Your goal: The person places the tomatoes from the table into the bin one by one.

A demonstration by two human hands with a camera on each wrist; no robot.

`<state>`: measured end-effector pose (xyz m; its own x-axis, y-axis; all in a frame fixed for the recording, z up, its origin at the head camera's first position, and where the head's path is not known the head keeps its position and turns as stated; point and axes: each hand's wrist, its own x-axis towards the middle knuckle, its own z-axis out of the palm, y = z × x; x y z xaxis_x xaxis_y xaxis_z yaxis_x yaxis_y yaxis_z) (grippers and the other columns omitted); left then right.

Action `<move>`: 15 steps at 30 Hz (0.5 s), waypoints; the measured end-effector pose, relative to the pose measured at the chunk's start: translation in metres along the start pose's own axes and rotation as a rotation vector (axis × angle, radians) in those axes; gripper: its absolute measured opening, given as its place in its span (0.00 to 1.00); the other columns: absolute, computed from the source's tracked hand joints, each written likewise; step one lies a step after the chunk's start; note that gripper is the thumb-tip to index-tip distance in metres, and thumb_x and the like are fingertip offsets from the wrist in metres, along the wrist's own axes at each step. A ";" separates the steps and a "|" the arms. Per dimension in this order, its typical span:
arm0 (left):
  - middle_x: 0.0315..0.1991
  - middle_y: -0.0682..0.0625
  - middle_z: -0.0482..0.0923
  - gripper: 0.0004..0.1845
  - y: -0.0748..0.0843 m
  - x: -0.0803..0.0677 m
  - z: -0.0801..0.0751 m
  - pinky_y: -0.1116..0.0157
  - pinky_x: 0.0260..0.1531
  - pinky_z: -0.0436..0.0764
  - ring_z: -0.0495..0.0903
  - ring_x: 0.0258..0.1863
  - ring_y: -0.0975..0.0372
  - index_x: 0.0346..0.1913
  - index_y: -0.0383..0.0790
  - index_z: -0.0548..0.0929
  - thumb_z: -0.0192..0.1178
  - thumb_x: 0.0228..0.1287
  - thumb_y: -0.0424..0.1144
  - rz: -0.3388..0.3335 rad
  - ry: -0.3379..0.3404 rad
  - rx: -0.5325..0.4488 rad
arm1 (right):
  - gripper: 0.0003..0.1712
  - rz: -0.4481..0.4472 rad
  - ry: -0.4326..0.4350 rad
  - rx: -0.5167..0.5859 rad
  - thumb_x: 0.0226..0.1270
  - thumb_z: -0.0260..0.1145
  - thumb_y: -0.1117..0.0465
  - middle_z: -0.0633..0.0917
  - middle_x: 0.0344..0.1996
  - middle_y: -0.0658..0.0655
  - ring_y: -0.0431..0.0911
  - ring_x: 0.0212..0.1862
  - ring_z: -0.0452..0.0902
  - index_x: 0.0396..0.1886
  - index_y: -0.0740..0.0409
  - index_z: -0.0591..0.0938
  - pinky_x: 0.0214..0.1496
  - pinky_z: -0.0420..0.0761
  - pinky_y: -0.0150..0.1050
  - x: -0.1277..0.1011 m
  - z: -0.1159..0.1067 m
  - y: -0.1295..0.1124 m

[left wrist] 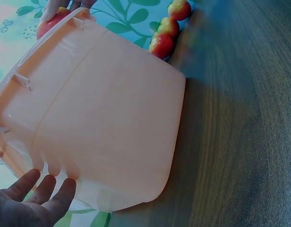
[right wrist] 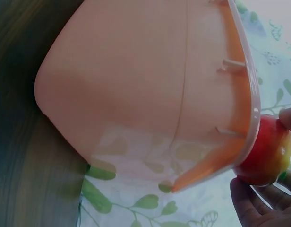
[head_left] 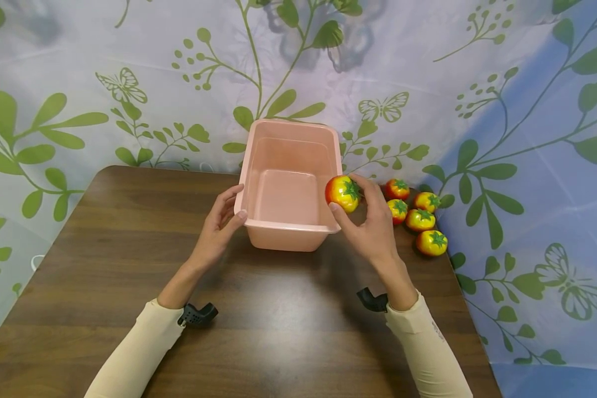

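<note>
A pink plastic tub (head_left: pixel 258 166) stands empty at the back middle of the dark wooden table (head_left: pixel 129 265). My right hand (head_left: pixel 368 221) pinches a red and yellow toy tomato (head_left: pixel 343 193) just above the tub's right rim. The tomato (right wrist: pixel 268 153) shows behind the rim (right wrist: pixel 249 104) in the right wrist view. My left hand (head_left: pixel 224 218) rests against the tub's left front corner, thumb on the rim, fingers loosely straight. In the left wrist view the fingers (left wrist: pixel 39 196) lie at the tub's wall (left wrist: pixel 112 118).
Several more toy tomatoes (head_left: pixel 418 218) lie in a cluster on the table's right edge, right of the tub, also in the left wrist view as tomatoes (left wrist: pixel 166 30). A leaf-and-butterfly printed cloth (head_left: pixel 129 83) hangs behind and around the table.
</note>
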<state>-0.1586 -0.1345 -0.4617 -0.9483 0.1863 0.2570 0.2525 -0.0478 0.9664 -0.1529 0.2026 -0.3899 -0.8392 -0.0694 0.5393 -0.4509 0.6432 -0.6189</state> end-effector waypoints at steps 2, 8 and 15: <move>0.79 0.32 0.65 0.32 0.000 0.000 0.000 0.74 0.67 0.76 0.67 0.79 0.36 0.83 0.53 0.64 0.56 0.82 0.33 0.002 -0.001 0.000 | 0.39 -0.010 -0.004 0.003 0.67 0.77 0.48 0.81 0.69 0.53 0.48 0.67 0.78 0.76 0.48 0.75 0.71 0.81 0.51 0.000 0.002 -0.002; 0.79 0.31 0.64 0.32 0.000 0.000 0.000 0.74 0.67 0.75 0.66 0.78 0.36 0.84 0.52 0.64 0.55 0.83 0.33 0.004 -0.001 0.011 | 0.41 -0.027 -0.015 -0.008 0.66 0.78 0.49 0.81 0.69 0.54 0.48 0.65 0.79 0.76 0.48 0.75 0.67 0.83 0.48 -0.004 0.009 -0.005; 0.79 0.33 0.65 0.33 0.000 -0.001 0.000 0.74 0.66 0.77 0.68 0.78 0.40 0.83 0.53 0.64 0.56 0.82 0.33 -0.008 0.002 -0.004 | 0.41 -0.032 -0.022 0.035 0.66 0.79 0.52 0.81 0.68 0.57 0.51 0.64 0.82 0.76 0.51 0.75 0.68 0.85 0.53 -0.006 0.014 -0.004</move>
<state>-0.1576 -0.1347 -0.4618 -0.9507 0.1848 0.2492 0.2441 -0.0500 0.9685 -0.1500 0.1903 -0.3989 -0.8303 -0.1069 0.5469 -0.4881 0.6131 -0.6212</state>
